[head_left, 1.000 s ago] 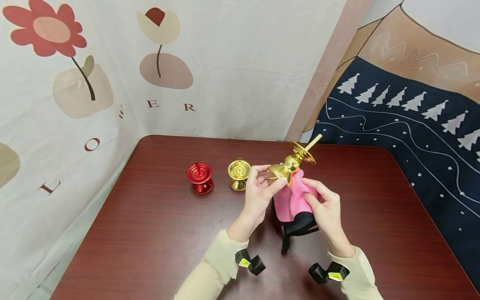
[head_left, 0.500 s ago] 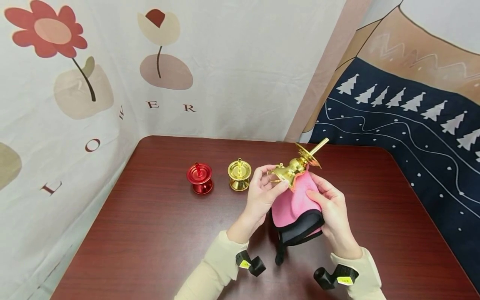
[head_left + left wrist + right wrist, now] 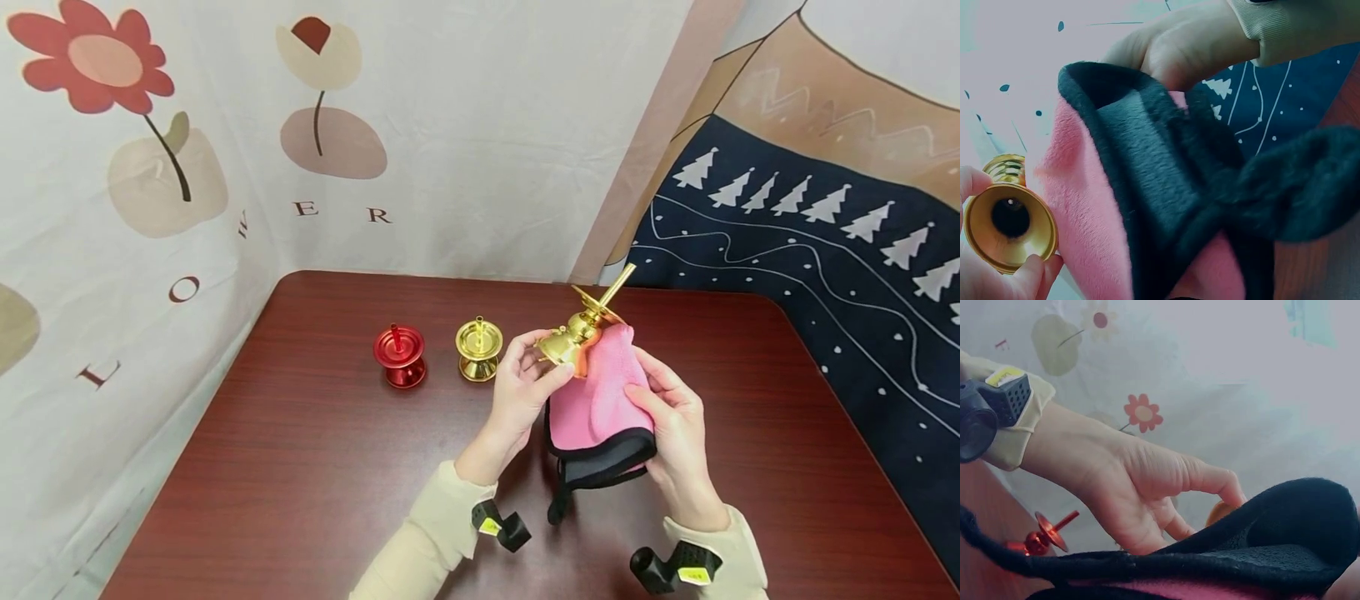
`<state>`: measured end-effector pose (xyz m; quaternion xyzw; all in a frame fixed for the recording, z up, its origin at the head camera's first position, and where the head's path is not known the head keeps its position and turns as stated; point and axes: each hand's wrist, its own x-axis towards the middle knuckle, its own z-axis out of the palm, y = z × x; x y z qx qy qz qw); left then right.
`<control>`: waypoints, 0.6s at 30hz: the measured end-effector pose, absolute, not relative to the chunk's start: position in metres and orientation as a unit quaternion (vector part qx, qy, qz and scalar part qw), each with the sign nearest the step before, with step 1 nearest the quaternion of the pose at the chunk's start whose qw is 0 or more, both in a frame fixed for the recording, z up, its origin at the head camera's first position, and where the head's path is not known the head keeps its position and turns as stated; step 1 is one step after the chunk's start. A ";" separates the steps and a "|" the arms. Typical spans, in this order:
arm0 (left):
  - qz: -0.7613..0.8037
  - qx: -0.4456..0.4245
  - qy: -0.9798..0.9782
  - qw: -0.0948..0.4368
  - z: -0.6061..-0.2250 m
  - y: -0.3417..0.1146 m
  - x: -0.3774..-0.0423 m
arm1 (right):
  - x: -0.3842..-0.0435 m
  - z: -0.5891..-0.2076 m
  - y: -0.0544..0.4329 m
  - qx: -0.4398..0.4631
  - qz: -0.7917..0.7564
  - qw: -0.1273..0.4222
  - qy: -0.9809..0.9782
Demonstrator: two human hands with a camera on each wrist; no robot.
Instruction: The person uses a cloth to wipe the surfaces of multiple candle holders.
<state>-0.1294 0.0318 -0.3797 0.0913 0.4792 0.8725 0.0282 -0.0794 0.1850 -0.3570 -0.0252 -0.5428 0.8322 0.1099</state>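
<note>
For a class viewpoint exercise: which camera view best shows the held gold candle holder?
The head view: the held gold candle holder shows rod, dish and base, partly behind pink cloth. Left wrist shows mainly its hollow base; right wrist, apparently only a sliver.

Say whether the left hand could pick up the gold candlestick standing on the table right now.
Probably not until the left hand lets go of the tilted gold candlestick it grips. Otherwise the way looks free, with nothing visible between it and the standing gold candlestick.
</note>
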 end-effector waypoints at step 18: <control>0.818 0.090 0.567 0.041 -0.387 0.031 -0.137 | -0.084 -0.371 0.180 0.026 0.742 0.150 -0.653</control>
